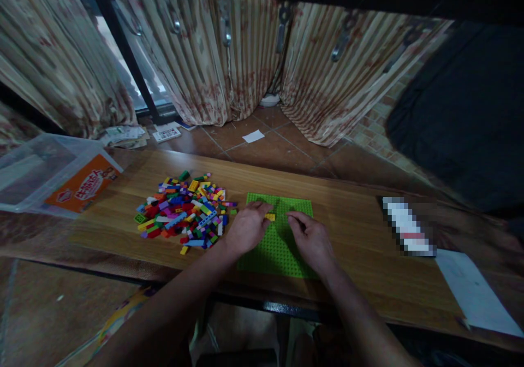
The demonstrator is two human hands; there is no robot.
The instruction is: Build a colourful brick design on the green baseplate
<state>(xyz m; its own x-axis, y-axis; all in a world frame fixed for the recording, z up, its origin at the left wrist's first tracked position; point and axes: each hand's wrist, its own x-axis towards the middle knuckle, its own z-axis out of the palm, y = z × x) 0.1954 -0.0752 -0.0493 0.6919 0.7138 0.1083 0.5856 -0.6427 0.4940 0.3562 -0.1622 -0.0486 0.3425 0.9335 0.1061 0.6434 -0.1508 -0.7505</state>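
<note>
A yellow toy brick (270, 217) shows at the fingertips of my left hand (246, 228), which is closed on it above the green studded baseplate (262, 252). Over the right part of that plate, my right hand (311, 240) has its thumb and fingers drawn together in a pinch. Whatever it may hold is too small or hidden to make out. A gap separates the two hands. To the left of my left hand lies a heap of loose toy bricks (176, 214) in many colours.
The wooden table (352, 219) carries a clear plastic box (28, 162) with an orange label at its left end. On the right lie a blurred-out flat object (409, 228) and a white paper sheet (477, 290). Striped curtains (245, 66) hang behind the table.
</note>
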